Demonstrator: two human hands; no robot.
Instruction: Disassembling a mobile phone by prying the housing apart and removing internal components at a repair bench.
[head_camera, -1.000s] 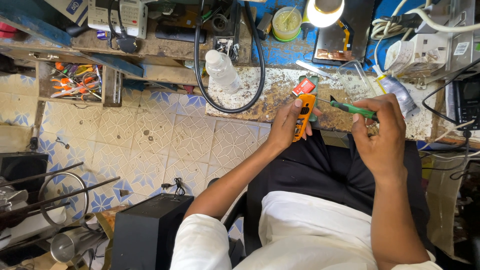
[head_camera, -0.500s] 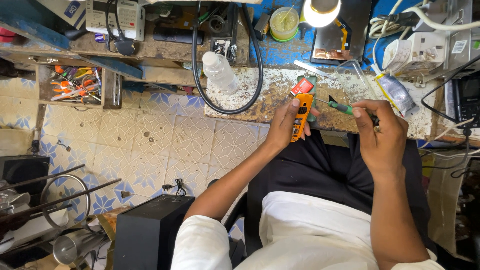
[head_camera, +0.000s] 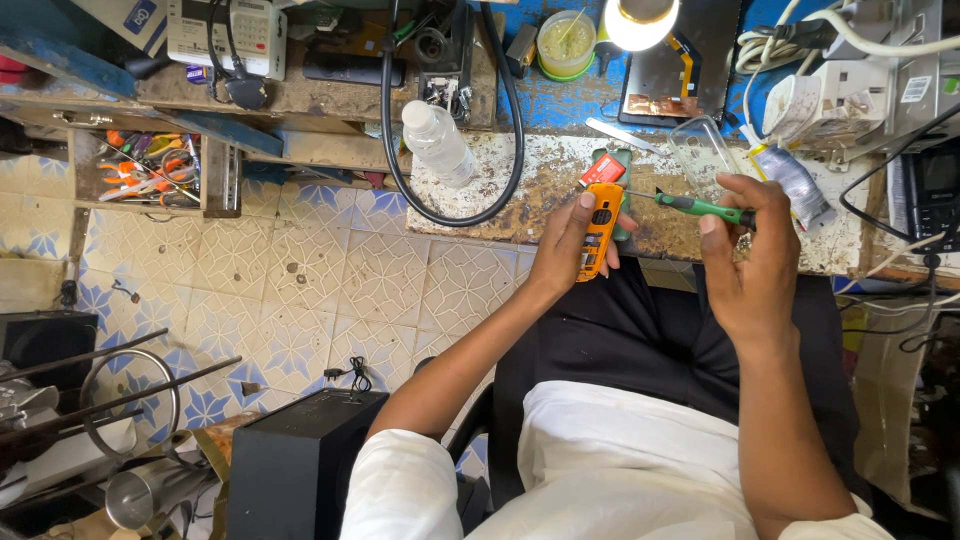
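An orange handset (head_camera: 601, 230) is being grasped upright in the left hand (head_camera: 560, 250), while a green-handled screwdriver (head_camera: 700, 208), clenched in the right hand (head_camera: 745, 260), is being pointed leftward at it above the tabletop (head_camera: 540, 180).

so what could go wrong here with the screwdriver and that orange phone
The left hand holds the orange phone in the air at the bench edge, not resting on it, so a push from the green screwdriver in the right hand might slip and jab the fingers. A loosened small part could drop past the edge onto the patterned floor tiles. The plastic bottle lying nearby could be knocked off.
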